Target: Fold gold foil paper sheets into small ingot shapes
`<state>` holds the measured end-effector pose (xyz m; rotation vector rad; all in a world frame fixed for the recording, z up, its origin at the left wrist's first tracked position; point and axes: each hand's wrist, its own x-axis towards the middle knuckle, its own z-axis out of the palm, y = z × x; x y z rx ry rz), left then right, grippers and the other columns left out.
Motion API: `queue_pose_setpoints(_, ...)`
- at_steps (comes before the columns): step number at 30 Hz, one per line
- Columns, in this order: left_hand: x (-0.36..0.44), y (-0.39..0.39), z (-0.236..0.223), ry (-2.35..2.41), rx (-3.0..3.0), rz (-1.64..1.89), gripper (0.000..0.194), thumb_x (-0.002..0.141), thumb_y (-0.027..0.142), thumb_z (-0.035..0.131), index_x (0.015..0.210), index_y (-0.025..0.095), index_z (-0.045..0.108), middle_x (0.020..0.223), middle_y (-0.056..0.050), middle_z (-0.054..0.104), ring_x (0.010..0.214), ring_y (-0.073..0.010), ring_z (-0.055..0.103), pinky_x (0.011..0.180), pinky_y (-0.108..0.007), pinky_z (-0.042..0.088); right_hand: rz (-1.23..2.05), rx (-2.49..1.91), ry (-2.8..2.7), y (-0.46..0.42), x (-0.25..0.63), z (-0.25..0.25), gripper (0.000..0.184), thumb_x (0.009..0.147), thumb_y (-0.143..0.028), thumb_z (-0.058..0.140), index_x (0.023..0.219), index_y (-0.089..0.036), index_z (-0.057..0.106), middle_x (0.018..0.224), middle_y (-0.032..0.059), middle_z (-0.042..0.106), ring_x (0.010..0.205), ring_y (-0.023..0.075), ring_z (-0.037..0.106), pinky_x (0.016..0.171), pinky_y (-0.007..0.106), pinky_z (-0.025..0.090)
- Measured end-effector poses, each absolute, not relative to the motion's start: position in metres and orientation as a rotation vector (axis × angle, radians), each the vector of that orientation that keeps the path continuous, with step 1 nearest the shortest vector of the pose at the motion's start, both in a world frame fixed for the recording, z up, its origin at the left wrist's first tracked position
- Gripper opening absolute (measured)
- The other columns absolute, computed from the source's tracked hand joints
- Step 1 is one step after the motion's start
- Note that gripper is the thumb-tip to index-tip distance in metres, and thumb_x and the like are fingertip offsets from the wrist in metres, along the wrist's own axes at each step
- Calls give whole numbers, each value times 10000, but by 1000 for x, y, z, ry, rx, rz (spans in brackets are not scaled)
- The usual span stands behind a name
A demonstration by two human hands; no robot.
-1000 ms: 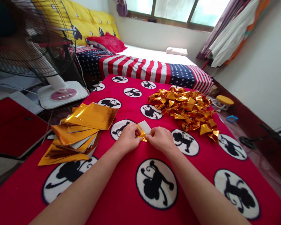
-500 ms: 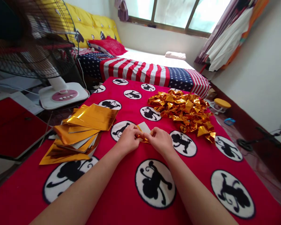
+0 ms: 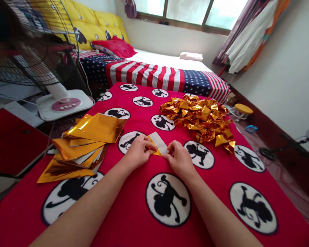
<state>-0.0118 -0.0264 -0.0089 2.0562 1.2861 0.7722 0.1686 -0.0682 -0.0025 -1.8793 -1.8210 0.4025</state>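
Observation:
A small sheet of gold foil paper [image 3: 158, 141], pale side up with a gold edge folded over, lies on the red cloth [image 3: 123, 212] between my hands. On its left edge my left hand [image 3: 141, 151] pinches the gold fold. My right hand [image 3: 179, 157] has its thumb and fingertips at the sheet's lower right corner, partly hiding it. Left of my hands lies a loose stack of flat gold foil sheets [image 3: 98, 127]. To the right, farther off, a heap of folded gold foil pieces [image 3: 198, 115] is spread on the cloth.
A white fan [image 3: 64, 104] with a wire cage stands at the left, beside a red panel [image 3: 12, 144]. Beyond the cloth is a bed with a stars-and-stripes cover [image 3: 146, 73]. On the right floor are a yellow-topped stool [image 3: 243, 108] and a blue object [image 3: 251, 129].
My hands were close together over the fold; the right hand has moved right, so more of the sheet's pale side shows. The camera view has shifted slightly.

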Motion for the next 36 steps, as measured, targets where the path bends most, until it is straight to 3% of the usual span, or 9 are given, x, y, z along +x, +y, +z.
queue_pose_setpoints(3,-11,-28,-9,1256,2102,779,221,736,59,629,762,231,766,909,-47,584,865,-168,575,775,-289,505,475,-1868,-1760,-68,174,-1,149,723,-211,648,821,-204,536,716,-28,593,641,138,547,591,245,339)
queue_pose_setpoints(9,-13,-26,-11,1061,2252,859,241,790,31,572,779,203,740,919,-51,573,881,-158,580,818,-283,486,474,-1922,-1689,-57,172,3,227,796,-348,609,983,-219,609,689,-31,661,651,158,601,597,260,347)
queue_pose_setpoints(16,-10,-35,-7,1032,2509,789,284,860,69,476,805,191,726,842,-59,627,847,-182,580,794,-312,468,537,-1945,-1600,-67,169,2,231,766,-271,597,989,-217,572,636,-32,664,612,168,619,568,252,359)
queue_pose_setpoints(22,-2,-49,-4,1033,2298,792,168,793,88,586,780,176,729,858,-47,645,808,-163,600,768,-280,483,689,-1742,-1474,-92,176,-6,205,801,-229,554,995,-217,489,602,-45,631,478,143,562,519,246,387)
queue_pose_setpoints(26,-3,-45,-6,1044,2175,796,159,766,73,630,758,180,746,842,-38,655,791,-152,608,756,-268,485,763,-1547,-1499,-103,181,-13,164,839,-213,533,1002,-228,522,712,-33,639,458,103,516,482,232,380)
queue_pose_setpoints(31,-5,-40,-10,1026,2127,819,156,746,65,654,754,183,755,833,-29,670,788,-145,617,751,-257,487,588,-1455,-1704,-106,184,-14,268,804,-118,563,1027,-243,643,919,2,638,476,71,453,492,233,390)
queue_pose_setpoints(36,-6,-39,-11,995,2131,848,164,751,62,644,744,184,753,816,-27,667,785,-140,616,743,-250,483,212,-1492,-1866,-104,185,-11,203,844,-150,599,938,-271,732,940,36,581,722,138,550,594,255,429)
